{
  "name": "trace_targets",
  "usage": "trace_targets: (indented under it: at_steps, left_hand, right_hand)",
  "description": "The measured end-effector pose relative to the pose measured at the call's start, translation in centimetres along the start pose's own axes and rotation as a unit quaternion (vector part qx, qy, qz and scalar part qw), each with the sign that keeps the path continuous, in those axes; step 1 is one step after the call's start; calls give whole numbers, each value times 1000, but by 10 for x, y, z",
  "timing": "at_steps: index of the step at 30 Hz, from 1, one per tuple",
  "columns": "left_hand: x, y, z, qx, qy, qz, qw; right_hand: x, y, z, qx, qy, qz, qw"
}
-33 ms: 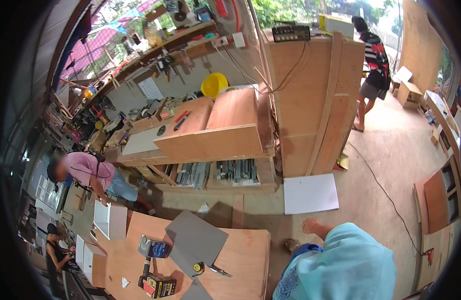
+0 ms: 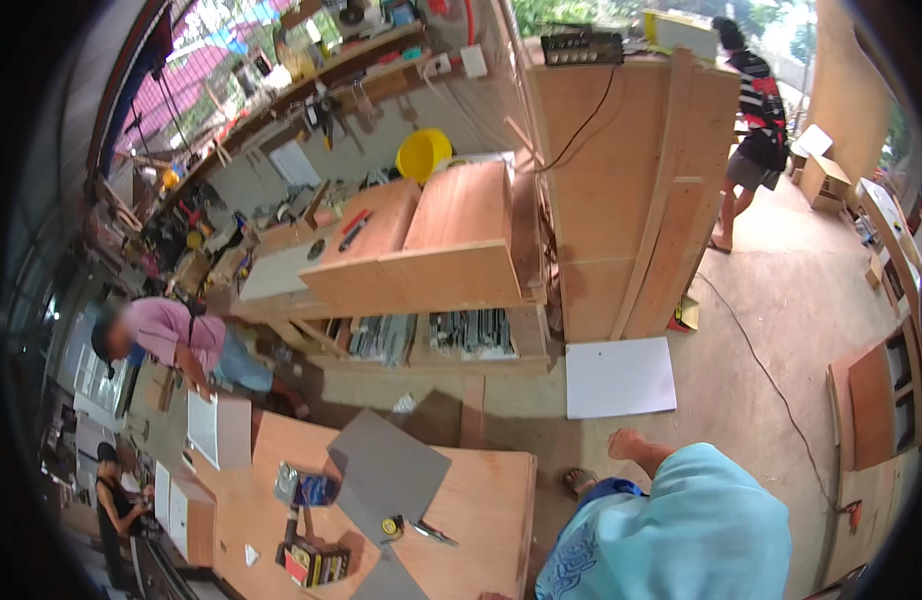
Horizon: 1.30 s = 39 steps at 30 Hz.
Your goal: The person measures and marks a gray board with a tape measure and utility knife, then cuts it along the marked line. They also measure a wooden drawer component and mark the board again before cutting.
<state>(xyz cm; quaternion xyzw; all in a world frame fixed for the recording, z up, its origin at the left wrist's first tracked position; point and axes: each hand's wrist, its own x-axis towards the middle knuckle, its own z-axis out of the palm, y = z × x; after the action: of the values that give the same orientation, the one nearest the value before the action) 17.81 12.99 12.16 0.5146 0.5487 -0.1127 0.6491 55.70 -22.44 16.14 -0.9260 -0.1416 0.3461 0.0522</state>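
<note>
From my light blue sleeve (image 2: 716, 500), my right hand (image 2: 629, 444) reaches out at the lower middle, over the floor. No object shows in it; its fingers look bunched, too small to make out. Only a sliver of skin, likely my left hand (image 2: 496, 596), shows at the lower edge by the table (image 2: 481, 500). Nearest to it on the wooden tabletop are a slim metal hand tool (image 2: 434, 533), a yellow-and-black tape measure (image 2: 392, 525) and dark grey sheets (image 2: 391, 465). Farther left stand a metal can (image 2: 311, 486) and a black-and-yellow box (image 2: 316, 565).
A white panel (image 2: 621, 378) lies on the floor ahead. Behind it stands a tall plywood cabinet (image 2: 606, 200), beside a workbench with wooden panels (image 2: 411, 275). A cable (image 2: 761, 370) crosses the floor. Persons stand at the left (image 2: 171, 330), lower left (image 2: 111, 510) and far right (image 2: 751, 120).
The view has shifted slightly, so the bench and table sit a little higher. A bit of skin appears at the lower edge near the table. The objects on the tabletop keep their places.
</note>
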Motion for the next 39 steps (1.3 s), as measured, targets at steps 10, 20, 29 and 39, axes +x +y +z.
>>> trace_targets:
  at_steps: [10,20,29,39]
  left_hand:
    - [-36,92,88,179,71,111,975]
    - [-85,-49,88,-72,235,-38,968]
    - [-126,-171,137,-197,102,-241,945]
    - [-83,-170,46,-289,163,-89,939]
  right_hand:
    - [47,89,10,62,93,-14,994]
    - [68,110,9,275,-156,-20,949]
    - [157,66,-57,319,-46,-60,945]
    - [32,-46,-33,196,-59,-169,964]
